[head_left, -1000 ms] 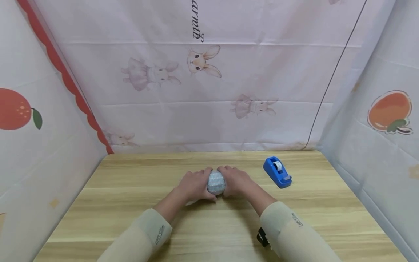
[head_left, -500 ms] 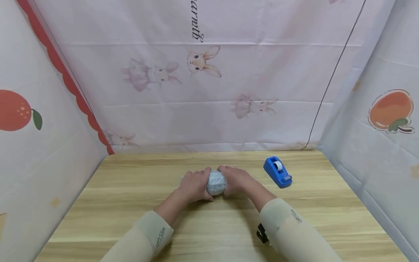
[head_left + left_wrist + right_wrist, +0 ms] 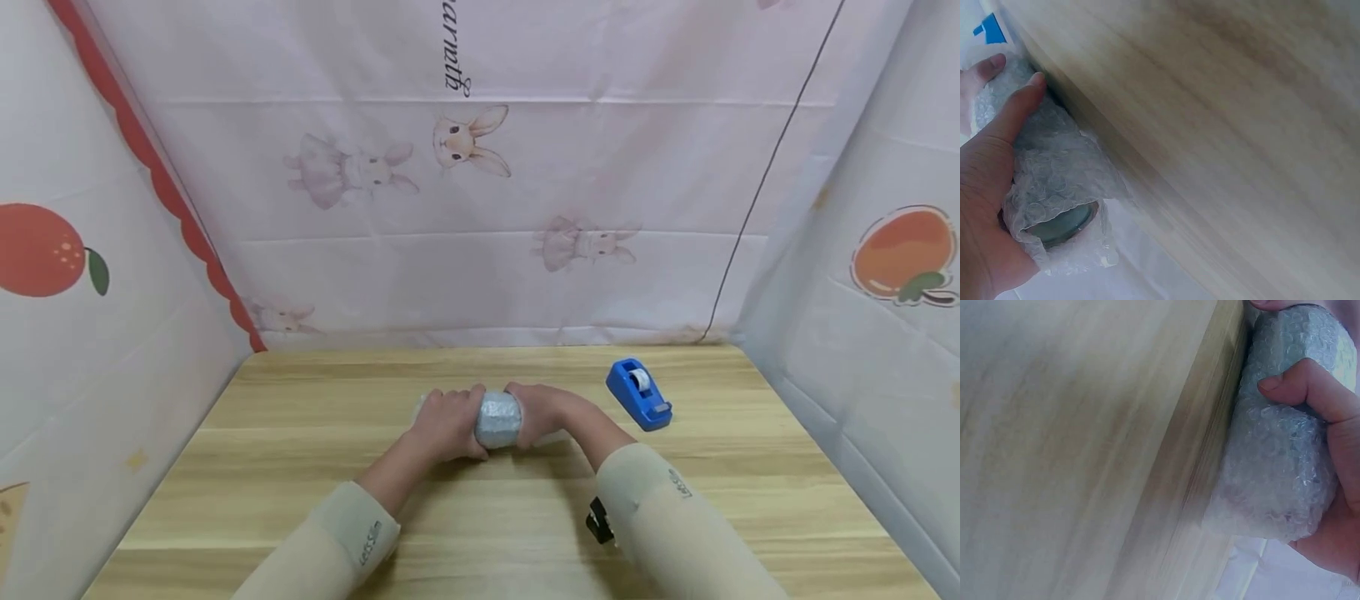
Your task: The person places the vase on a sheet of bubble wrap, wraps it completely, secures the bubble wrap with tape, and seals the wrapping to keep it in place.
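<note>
A cylinder in bubble wrap [image 3: 498,419] lies sideways on the wooden table, gripped at both ends. My left hand [image 3: 447,423] curls round its left part, and in the left wrist view the thumb lies along the wrap. At that end the wrap gapes, showing a round, grey-green end [image 3: 1063,225] with a thin rim. My right hand [image 3: 542,414] holds the right part; in the right wrist view its thumb [image 3: 1291,384] presses across the wrap and loose wrap sticks out past the hand. What the wrapped thing is I cannot tell.
A blue tape dispenser [image 3: 639,394] with a roll of tape stands at the back right of the table [image 3: 480,525]. A small black object [image 3: 598,522] is partly hidden under the right sleeve. Printed cloth walls [image 3: 480,292] close in the back and both sides.
My right hand has shifted slightly right along the cylinder, so more wrap shows between the hands. The cylinder has turned a little, and the wrap now looks smoother there.
</note>
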`<control>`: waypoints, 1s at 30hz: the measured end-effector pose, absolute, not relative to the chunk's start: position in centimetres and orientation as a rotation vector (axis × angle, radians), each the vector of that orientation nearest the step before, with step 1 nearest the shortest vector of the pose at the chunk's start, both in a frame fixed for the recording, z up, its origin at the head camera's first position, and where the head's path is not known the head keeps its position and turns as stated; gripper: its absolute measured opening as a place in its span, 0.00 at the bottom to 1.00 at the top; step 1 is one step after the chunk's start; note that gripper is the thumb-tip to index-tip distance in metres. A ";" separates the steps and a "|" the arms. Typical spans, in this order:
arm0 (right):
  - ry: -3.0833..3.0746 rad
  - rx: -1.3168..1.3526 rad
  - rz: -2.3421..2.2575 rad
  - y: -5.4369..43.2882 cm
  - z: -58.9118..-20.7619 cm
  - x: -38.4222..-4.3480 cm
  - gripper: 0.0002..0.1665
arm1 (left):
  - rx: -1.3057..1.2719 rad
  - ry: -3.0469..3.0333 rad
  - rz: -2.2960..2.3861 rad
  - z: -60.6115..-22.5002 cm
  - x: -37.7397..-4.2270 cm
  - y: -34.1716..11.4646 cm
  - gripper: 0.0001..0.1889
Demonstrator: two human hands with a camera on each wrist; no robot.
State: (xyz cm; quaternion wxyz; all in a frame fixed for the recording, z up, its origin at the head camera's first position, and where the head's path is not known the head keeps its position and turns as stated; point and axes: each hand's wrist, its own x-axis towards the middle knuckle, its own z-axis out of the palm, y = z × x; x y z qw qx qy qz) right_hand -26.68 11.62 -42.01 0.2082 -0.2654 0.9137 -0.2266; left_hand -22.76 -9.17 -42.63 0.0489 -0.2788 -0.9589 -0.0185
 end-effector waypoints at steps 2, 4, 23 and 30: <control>2.530 -0.741 -0.647 11.8 -42.0 -26.6 0.42 | -0.855 -2.918 -0.054 -42.5 -22.7 -9.0 0.41; 2.527 -0.744 -0.666 11.9 -42.0 -26.6 0.41 | -0.861 -2.916 -0.049 -42.6 -22.8 -9.0 0.39; 2.874 -0.785 -0.466 11.3 -43.3 -25.2 0.44 | -0.860 -3.103 -0.244 -42.9 -24.6 -10.2 0.41; 2.960 -0.787 -0.451 11.6 -43.9 -24.4 0.44 | -0.859 -3.146 -0.297 -42.8 -24.6 -9.9 0.41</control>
